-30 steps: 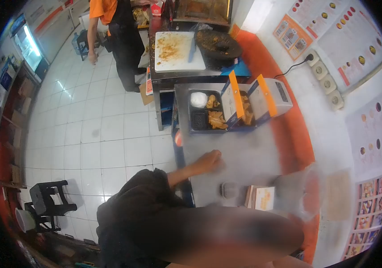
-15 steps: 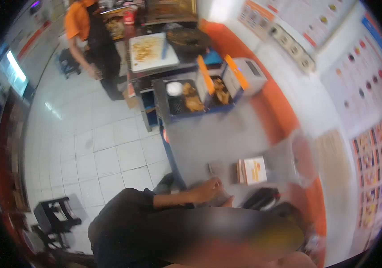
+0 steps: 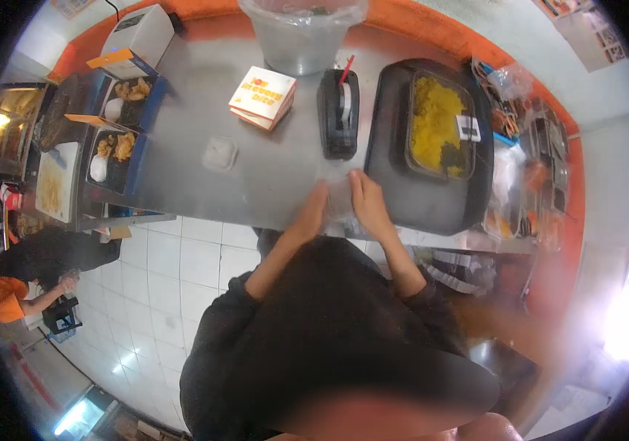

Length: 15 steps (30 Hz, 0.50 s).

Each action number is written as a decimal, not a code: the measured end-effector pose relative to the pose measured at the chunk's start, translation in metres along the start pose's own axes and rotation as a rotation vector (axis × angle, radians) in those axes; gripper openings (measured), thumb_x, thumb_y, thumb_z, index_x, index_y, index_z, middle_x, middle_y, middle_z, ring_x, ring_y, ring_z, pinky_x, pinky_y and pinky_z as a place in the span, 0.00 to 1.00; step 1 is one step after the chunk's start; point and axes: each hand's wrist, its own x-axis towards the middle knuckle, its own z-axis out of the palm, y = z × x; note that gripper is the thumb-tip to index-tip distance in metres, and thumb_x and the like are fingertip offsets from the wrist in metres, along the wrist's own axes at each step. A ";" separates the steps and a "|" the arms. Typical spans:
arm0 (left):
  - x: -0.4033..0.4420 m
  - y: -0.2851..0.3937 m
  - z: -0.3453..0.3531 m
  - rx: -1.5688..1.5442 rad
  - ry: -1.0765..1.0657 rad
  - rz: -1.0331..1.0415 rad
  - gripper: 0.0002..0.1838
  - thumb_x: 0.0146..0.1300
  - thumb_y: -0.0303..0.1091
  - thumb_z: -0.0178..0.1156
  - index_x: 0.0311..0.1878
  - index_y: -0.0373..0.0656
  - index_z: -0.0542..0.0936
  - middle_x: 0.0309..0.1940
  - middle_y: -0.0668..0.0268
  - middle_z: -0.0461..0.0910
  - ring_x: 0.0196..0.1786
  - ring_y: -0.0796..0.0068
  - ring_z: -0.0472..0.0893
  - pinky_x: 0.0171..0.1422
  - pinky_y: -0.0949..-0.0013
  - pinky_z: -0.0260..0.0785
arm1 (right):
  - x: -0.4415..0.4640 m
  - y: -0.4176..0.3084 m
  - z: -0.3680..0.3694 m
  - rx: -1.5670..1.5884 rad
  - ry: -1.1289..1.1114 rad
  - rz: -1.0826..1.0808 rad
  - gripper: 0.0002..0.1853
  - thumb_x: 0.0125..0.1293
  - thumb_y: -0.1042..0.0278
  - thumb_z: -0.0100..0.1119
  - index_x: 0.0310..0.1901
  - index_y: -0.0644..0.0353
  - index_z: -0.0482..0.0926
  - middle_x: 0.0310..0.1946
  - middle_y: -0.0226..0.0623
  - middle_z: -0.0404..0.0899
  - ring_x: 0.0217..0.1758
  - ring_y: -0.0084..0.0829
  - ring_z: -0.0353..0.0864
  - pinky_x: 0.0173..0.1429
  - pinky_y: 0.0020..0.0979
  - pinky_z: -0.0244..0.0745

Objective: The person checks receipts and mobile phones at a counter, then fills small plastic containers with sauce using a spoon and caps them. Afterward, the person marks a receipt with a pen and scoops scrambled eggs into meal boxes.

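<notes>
Near the front edge of the metal table, my left hand (image 3: 314,209) and my right hand (image 3: 370,202) face each other. Their fingers are closed on a piece of clear plastic (image 3: 339,192), perhaps a small bag; its outline is hard to make out. Just beyond it lies a black tape dispenser (image 3: 338,132) with a red stick in it. Right of my right hand, a tub of yellow food (image 3: 438,121) rests on a large dark lid or tray (image 3: 391,154). A small white wrapped packet (image 3: 220,153) lies to the left.
Printed cardboard sleeves (image 3: 263,95) are stacked beside a clear bucket (image 3: 303,40). Farther left, open boxes (image 3: 112,158) hold fried food and white rounds. Bagged supplies (image 3: 509,176) crowd the right end. A co-worker (image 3: 42,264) in an orange top stands at far left.
My view has swung right, so the boxes and co-worker now appear at left and the yellow food tub shows clearly. Both hands are now plainly visible, with clear plastic between them.
</notes>
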 end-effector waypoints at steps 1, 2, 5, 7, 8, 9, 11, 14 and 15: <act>0.001 0.007 0.000 0.156 0.027 0.006 0.28 0.75 0.45 0.32 0.62 0.30 0.65 0.62 0.44 0.67 0.66 0.52 0.65 0.70 0.61 0.54 | 0.001 -0.002 -0.004 -0.019 0.050 -0.007 0.17 0.71 0.58 0.44 0.40 0.66 0.75 0.36 0.55 0.77 0.40 0.52 0.75 0.42 0.44 0.67; 0.004 0.013 -0.001 0.313 0.059 0.014 0.29 0.75 0.47 0.31 0.61 0.30 0.67 0.61 0.44 0.68 0.67 0.54 0.66 0.70 0.63 0.53 | 0.005 -0.002 -0.006 -0.037 0.096 -0.019 0.15 0.70 0.60 0.46 0.42 0.65 0.75 0.34 0.53 0.77 0.38 0.49 0.76 0.42 0.42 0.68; 0.021 0.034 -0.009 0.302 -0.006 -0.093 0.31 0.74 0.50 0.32 0.62 0.30 0.67 0.60 0.43 0.70 0.66 0.55 0.67 0.71 0.63 0.53 | 0.035 -0.001 -0.005 -0.083 0.439 -0.262 0.14 0.70 0.62 0.48 0.45 0.65 0.75 0.28 0.46 0.75 0.34 0.45 0.74 0.41 0.41 0.68; 0.031 0.040 -0.006 0.248 0.024 -0.108 0.32 0.73 0.52 0.33 0.57 0.29 0.70 0.51 0.44 0.74 0.54 0.53 0.74 0.61 0.62 0.62 | 0.061 0.011 0.010 -0.114 0.454 -0.175 0.15 0.69 0.59 0.50 0.41 0.65 0.79 0.25 0.40 0.73 0.33 0.39 0.72 0.42 0.39 0.68; 0.035 0.041 -0.004 0.197 0.043 -0.114 0.34 0.72 0.55 0.34 0.52 0.28 0.73 0.42 0.45 0.78 0.42 0.52 0.80 0.51 0.61 0.71 | 0.079 0.022 0.015 -0.105 0.436 -0.174 0.15 0.69 0.59 0.50 0.41 0.65 0.79 0.25 0.40 0.73 0.33 0.39 0.72 0.42 0.39 0.68; 0.038 0.041 -0.003 0.201 0.055 -0.126 0.34 0.72 0.55 0.34 0.52 0.28 0.73 0.42 0.45 0.78 0.42 0.52 0.80 0.51 0.61 0.71 | 0.098 0.036 0.016 0.071 0.226 -0.010 0.16 0.68 0.57 0.51 0.39 0.64 0.80 0.28 0.38 0.73 0.34 0.34 0.72 0.43 0.35 0.67; 0.048 0.044 0.001 0.247 0.076 -0.172 0.36 0.72 0.58 0.33 0.51 0.29 0.73 0.34 0.47 0.78 0.31 0.56 0.80 0.39 0.61 0.73 | 0.104 0.037 0.019 0.241 0.008 0.147 0.18 0.68 0.55 0.52 0.37 0.63 0.82 0.31 0.36 0.72 0.35 0.29 0.72 0.43 0.30 0.65; 0.058 0.049 0.003 0.168 0.010 -0.330 0.39 0.70 0.62 0.31 0.49 0.30 0.74 0.28 0.50 0.79 0.25 0.60 0.79 0.31 0.62 0.72 | 0.072 0.004 0.010 0.227 0.394 -0.212 0.15 0.67 0.61 0.55 0.29 0.64 0.81 0.30 0.33 0.72 0.31 0.21 0.69 0.37 0.25 0.64; 0.058 0.047 0.005 0.157 0.017 -0.334 0.39 0.70 0.62 0.31 0.49 0.30 0.74 0.28 0.50 0.79 0.25 0.60 0.79 0.31 0.62 0.72 | 0.054 -0.003 0.008 0.228 0.383 -0.245 0.15 0.67 0.62 0.56 0.29 0.65 0.81 0.28 0.32 0.72 0.30 0.21 0.69 0.36 0.25 0.63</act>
